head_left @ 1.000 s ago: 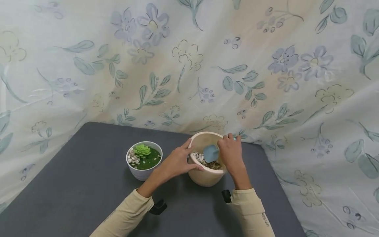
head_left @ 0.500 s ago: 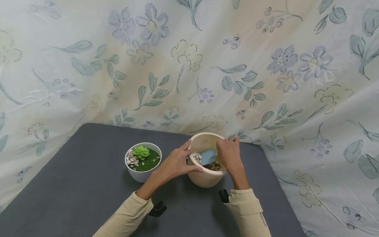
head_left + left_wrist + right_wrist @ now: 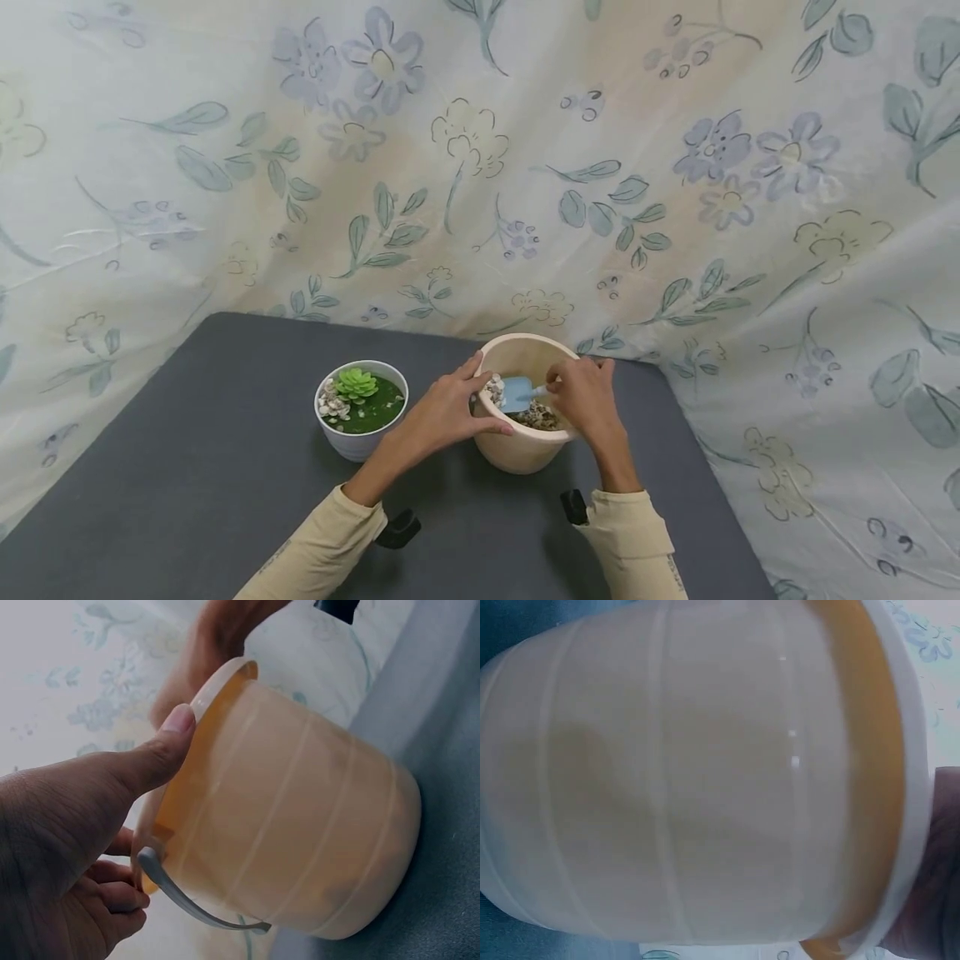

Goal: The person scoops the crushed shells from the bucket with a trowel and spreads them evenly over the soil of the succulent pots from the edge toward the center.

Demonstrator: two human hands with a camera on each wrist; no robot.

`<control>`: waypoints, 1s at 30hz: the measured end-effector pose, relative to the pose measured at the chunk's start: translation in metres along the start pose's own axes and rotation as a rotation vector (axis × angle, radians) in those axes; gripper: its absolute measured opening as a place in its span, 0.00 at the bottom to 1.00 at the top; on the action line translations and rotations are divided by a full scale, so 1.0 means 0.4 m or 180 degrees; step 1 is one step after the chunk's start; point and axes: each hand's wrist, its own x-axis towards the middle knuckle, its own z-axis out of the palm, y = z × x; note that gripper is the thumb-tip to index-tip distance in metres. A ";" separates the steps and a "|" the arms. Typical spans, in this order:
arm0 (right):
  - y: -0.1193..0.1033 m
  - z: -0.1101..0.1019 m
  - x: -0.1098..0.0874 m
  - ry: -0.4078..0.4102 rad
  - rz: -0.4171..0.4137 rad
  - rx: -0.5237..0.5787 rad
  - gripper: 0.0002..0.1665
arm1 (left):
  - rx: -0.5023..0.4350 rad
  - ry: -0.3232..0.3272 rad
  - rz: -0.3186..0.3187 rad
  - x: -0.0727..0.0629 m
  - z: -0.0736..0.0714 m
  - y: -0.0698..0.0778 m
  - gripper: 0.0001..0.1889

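A cream plastic bucket stands on the dark table, with white stones and brownish gravel in its bottom. My left hand grips its left rim, thumb along the front edge; the left wrist view shows the thumb and curled fingers on the rim beside a grey bail handle. Reaching over the right rim, my right hand holds a small light-blue toy shovel by its handle. The blade lies inside the bucket, against the white stones. In the right wrist view the bucket wall hides most of that hand.
Left of the bucket stands a white bowl-shaped pot holding a green succulent, pale pebbles and a green mossy surface. A grey cloth covers the table. Floral fabric hangs behind and to the right.
The shovel blade has swung down and left, from tilted up above the gravel to lying lower by the white stones. My right hand has shifted slightly downward; my left hand keeps its grip.
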 end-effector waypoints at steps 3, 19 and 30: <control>0.000 -0.011 -0.005 0.0123 0.0005 -0.0031 0.05 | 0.0022 0.0001 0.0018 0.002 0.001 -0.002 0.50; 0.013 -0.061 -0.039 0.0168 0.0407 0.0486 0.04 | -0.0082 -0.0038 -0.0085 -0.007 -0.002 -0.006 0.53; 0.014 -0.132 -0.070 0.0336 0.0637 0.0519 0.06 | -0.0171 0.0007 -0.0046 -0.006 -0.001 -0.016 0.55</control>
